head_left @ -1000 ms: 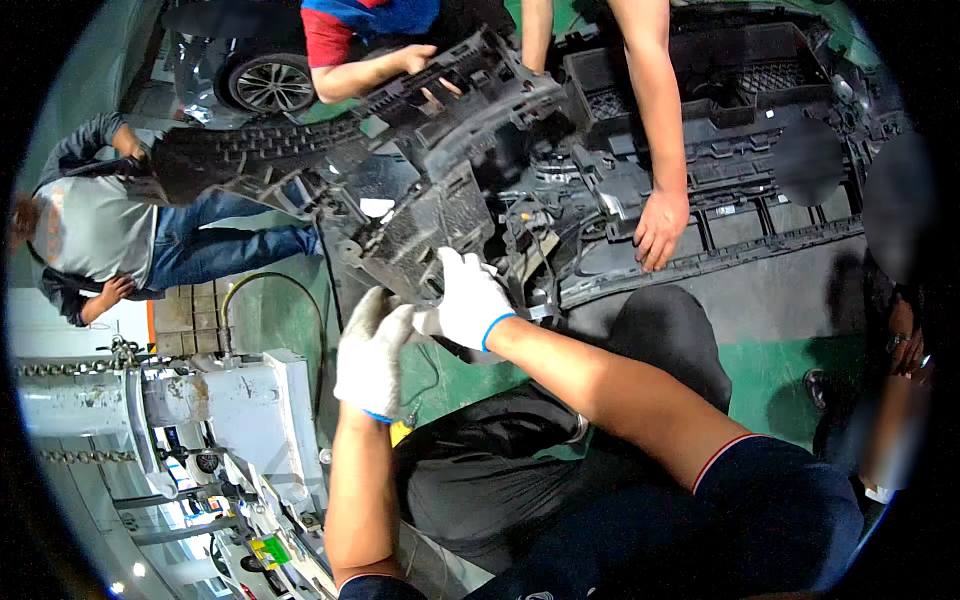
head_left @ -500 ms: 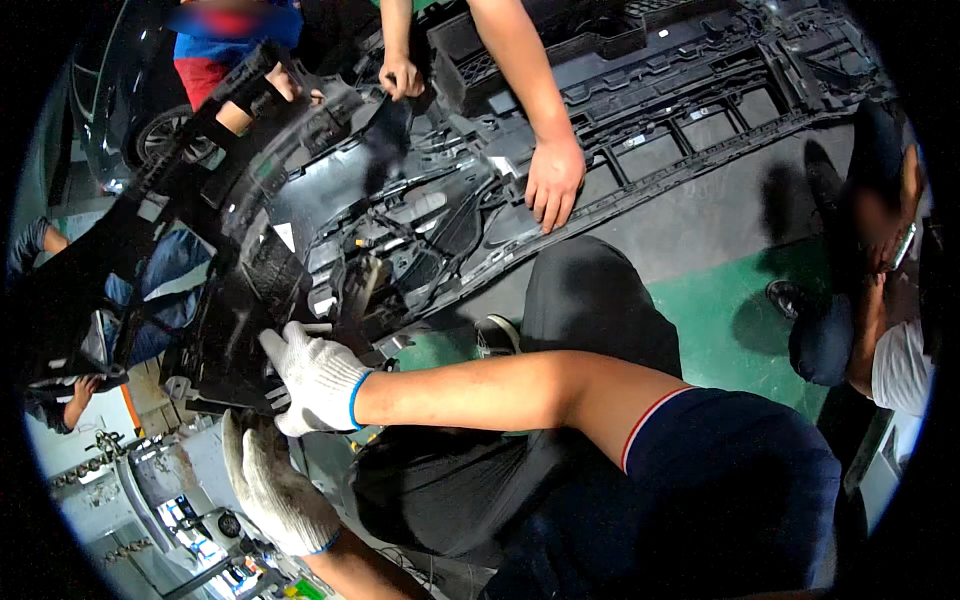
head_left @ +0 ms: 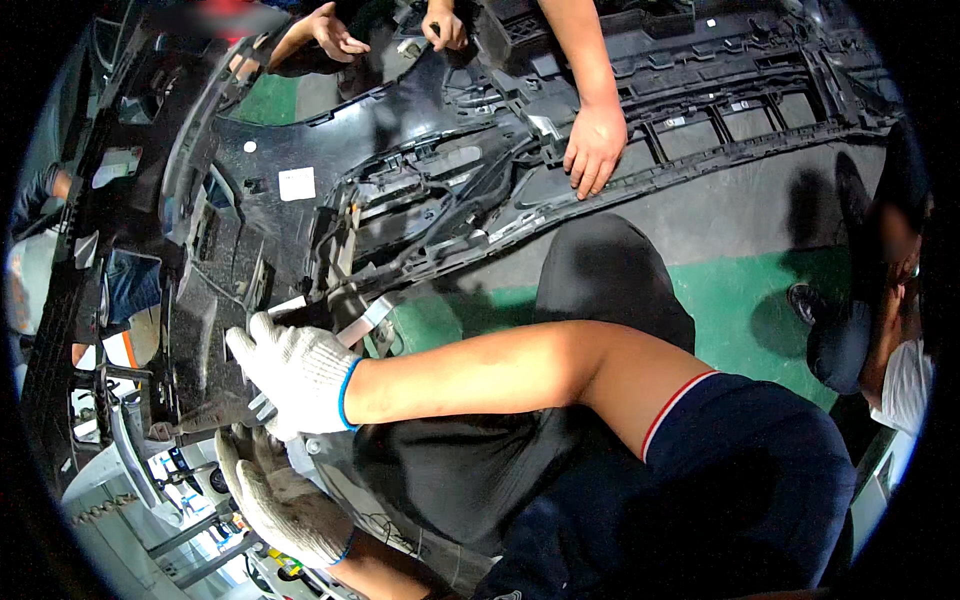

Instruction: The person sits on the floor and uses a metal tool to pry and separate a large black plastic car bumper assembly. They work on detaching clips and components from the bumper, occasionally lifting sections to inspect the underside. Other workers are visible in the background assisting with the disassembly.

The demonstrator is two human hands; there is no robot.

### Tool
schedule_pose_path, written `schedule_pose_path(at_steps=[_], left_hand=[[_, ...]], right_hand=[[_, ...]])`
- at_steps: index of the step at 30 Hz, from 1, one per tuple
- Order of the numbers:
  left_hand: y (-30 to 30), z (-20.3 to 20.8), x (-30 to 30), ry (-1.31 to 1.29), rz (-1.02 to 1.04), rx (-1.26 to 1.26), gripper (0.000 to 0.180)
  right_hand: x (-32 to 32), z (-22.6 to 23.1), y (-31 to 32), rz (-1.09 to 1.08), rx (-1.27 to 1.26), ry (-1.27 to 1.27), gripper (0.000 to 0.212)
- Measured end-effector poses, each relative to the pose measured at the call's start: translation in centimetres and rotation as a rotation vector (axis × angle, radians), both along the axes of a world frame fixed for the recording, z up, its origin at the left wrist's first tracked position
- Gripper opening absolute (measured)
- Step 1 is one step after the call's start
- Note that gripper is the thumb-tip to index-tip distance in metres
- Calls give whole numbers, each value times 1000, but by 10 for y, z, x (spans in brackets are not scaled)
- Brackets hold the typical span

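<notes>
A large black moulded plastic car part, resembling a bumper cover [head_left: 205,350], stretches from the left side toward the upper right, its ribbed inner side and clips showing. My right hand [head_left: 300,380], in a white knit glove with a blue cuff, is closed on its near end, fingertips pressed to the black plastic. Narrow grey metal-looking prongs [head_left: 262,407] show beside that hand; their kind is unclear. Just below, my gloved left hand [head_left: 285,500] has its fingers apart and slightly curved, tips at the lower edge of the part. Its palm appears to hold nothing.
A co-worker's bare hand [head_left: 595,145] rests on the part's long ribbed section; another bare hand [head_left: 443,25] grips farther back. An open hand [head_left: 337,30] reaches in at the top. People stand at right and left. Green floor [head_left: 720,290] lies below; shelving [head_left: 190,535] stands lower left.
The part's near-left section has swung and tilted, showing more of its inner face and a white label. My hands have shifted slightly with it. A hand at the top has moved off the part.
</notes>
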State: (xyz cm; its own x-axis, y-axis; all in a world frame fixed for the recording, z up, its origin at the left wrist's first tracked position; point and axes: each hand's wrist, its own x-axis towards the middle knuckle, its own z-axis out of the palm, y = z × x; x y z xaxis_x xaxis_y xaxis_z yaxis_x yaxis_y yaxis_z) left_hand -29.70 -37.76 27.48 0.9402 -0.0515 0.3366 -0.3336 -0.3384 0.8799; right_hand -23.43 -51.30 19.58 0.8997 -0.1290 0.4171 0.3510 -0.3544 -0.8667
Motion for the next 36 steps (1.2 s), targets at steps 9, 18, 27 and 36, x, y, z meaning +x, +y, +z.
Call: schedule_pose_path(at_steps=[9,18,27,36], left_hand=[[-12,-52,82,134,-70,-109,56],[7,-99,115,157,-170,-227,55],[38,-116,137,-34,-256,243,49],[40,-103,133,-3,-267,313,49]], right_hand=[[60,-45,-4,-127,-30,143,87],[66,-67,7,-87,87,446,111],[71,-74,18,-111,93,606,118],[73,-83,27,-144,104,527,112]])
